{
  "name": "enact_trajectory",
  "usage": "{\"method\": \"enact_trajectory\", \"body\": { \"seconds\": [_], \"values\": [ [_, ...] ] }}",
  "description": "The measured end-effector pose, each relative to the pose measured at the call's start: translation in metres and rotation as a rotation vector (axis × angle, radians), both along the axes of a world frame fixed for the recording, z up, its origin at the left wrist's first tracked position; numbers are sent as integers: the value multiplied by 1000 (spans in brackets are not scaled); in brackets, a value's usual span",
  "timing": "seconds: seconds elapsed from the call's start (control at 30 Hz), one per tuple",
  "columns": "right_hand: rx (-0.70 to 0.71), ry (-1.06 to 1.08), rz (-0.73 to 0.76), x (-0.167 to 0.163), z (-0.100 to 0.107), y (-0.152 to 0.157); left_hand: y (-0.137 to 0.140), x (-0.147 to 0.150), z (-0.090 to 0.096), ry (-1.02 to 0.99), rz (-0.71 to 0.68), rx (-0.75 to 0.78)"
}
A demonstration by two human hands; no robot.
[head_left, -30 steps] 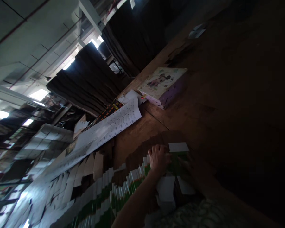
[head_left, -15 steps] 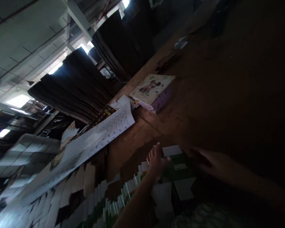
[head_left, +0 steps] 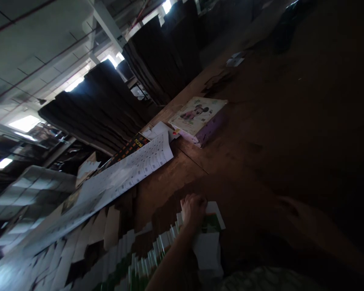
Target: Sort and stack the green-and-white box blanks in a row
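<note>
Bent fingers of my left hand press around the upper edge of a green-and-white folded carton at the end of a row. Its white flap sticks out to the right of the hand. Below and left of my wrist, several similar green-and-white cartons overlap in a slanting row. Over the dark tabletop on the right is my right hand, apart from the cartons; its fingers look stretched out with nothing visible in them, though shadow blurs them.
A box with a cartoon mouse on its lid stands on the brown table. Long printed sheets run along the left edge, near pale card pieces. Tall dark stacks rise beyond the table.
My right hand has moved right, away from the cartons. My left hand has curled its fingers, and the green carton between the hands now sits further left, mostly beneath the left hand.
</note>
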State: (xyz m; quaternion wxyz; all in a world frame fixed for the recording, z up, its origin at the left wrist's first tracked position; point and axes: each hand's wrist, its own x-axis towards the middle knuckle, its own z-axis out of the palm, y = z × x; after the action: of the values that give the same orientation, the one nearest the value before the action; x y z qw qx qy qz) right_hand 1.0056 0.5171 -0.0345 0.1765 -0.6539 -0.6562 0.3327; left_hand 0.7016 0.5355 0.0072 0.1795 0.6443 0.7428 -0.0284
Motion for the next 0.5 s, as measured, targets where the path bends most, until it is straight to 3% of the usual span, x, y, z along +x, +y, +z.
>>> {"method": "enact_trajectory", "body": {
  "seconds": [0.1, 0.2, 0.33, 0.4, 0.5],
  "values": [
    [-119, 241, 161, -36, -7, -2, 0, -2, 0, -12, 8, 2],
    [78, 278, 388, -79, -45, -17, -2, -5, -3, 2, 5, 9],
    [285, 119, 454, -99, -100, -37, -4, -7, -5, 27, -44, 5],
    [288, 83, 469, -97, -107, -39, -5, -5, -5, 50, -77, -10],
    [238, 76, 490, -94, -88, -32, -6, 2, -4, 61, -90, -9]
  ]
}}
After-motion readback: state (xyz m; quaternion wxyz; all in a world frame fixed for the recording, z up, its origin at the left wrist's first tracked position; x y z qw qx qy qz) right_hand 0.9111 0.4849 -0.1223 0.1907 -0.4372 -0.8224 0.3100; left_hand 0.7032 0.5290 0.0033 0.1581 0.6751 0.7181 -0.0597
